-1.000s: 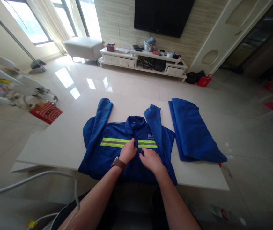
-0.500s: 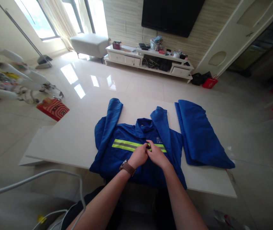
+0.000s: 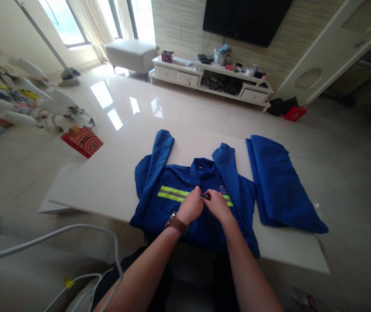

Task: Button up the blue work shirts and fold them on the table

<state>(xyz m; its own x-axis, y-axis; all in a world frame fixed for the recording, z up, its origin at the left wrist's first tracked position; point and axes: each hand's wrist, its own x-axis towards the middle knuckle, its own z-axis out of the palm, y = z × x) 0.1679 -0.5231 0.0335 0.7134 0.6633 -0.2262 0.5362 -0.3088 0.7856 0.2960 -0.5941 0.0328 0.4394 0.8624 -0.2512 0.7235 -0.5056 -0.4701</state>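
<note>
A blue work jacket (image 3: 175, 216) with a yellow-green and grey reflective band lies front up on the white table (image 3: 107, 173), its sleeves folded upward. My left hand (image 3: 190, 206), with a brown-strapped watch on the wrist, is closed on the jacket's front at the middle, by the band. Close beside it, my right hand (image 3: 217, 205) pinches the front edge of the same jacket. A bit of blue cloth shows between the fingertips; whether a button is there I cannot make out. The collar (image 3: 202, 166) lies just beyond both hands.
Folded blue cloth (image 3: 279, 182) lies at the table's right end. A white tube (image 3: 58, 234) arches at lower left. A red paper bag (image 3: 83, 141) stands beyond the table's left side, near white machinery (image 3: 49, 104). A low white cabinet (image 3: 179, 77) stands by the far wall.
The view has shifted slightly, so everything sits further right. My fingers have changed their hold at the jacket's front, and my right hand's fingers are now more bent.
</note>
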